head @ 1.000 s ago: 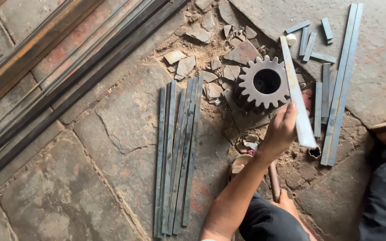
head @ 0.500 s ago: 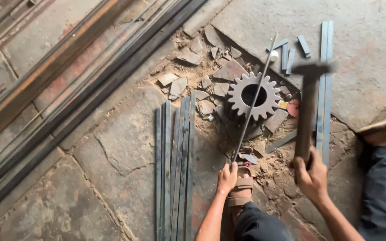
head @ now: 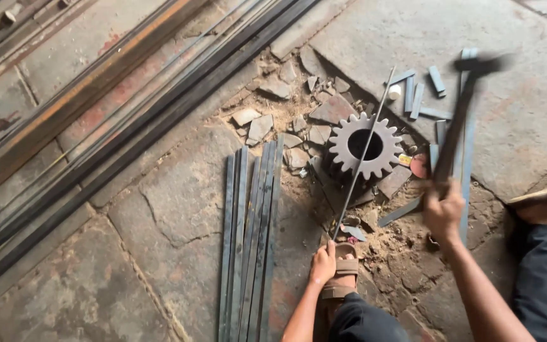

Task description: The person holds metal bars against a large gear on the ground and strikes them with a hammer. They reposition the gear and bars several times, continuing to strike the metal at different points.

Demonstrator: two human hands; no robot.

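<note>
While the near end of a thin grey steel rod (head: 357, 171) is pinned low at the frame's bottom centre by the closed left hand (head: 322, 265), beside a sandalled foot (head: 343, 272), its length is laid across a large toothed steel gear (head: 363, 145), apparently serving as an anvil. At right, a blurred long-handled hammer (head: 460, 120) is gripped by the right hand (head: 443, 212). Flat steel strips (head: 248, 240) lie on the cracked stone floor (head: 159, 190).

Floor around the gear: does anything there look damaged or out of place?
Yes. The stone floor is cracked, and beside the gear wheel it has broken into loose rubble with bare dirt. Short cut metal pieces lie scattered at mixed angles, unlike the flat bars, which lie neatly side by side.
</note>
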